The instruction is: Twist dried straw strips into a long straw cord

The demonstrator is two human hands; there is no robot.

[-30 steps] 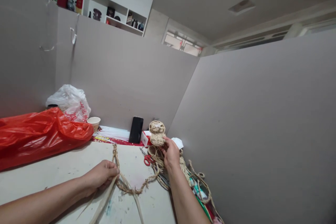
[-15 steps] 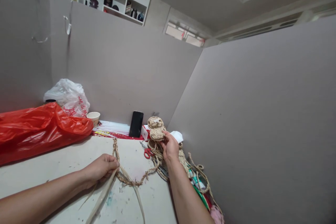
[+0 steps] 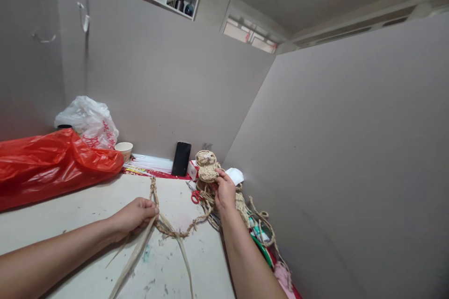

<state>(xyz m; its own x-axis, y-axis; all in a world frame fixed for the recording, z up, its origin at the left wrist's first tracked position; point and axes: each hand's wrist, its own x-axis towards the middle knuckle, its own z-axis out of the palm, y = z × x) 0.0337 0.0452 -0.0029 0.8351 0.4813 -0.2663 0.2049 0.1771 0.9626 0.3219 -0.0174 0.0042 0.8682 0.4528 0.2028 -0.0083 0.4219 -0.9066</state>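
Observation:
My left hand (image 3: 135,216) is closed on a braided straw rope (image 3: 175,232) and on loose pale straw strips (image 3: 135,256) that trail toward me over the white table (image 3: 70,224). The braid curves right toward a heap of woven straw pieces (image 3: 242,205). My right hand (image 3: 224,191) is closed on a small woven straw figure (image 3: 206,166), held upright above that heap near the corner of the grey partitions.
A red plastic bag (image 3: 52,163) and a white plastic bag (image 3: 87,121) lie at the left. A paper cup (image 3: 124,151), a black phone (image 3: 181,159) propped on the partition, red-handled scissors (image 3: 195,196) and a white object (image 3: 235,175) sit along the back.
The view has tilted up and shifted slightly. My right hand has brought the woven figure a little nearer and lower. My left hand keeps its grip on the braid.

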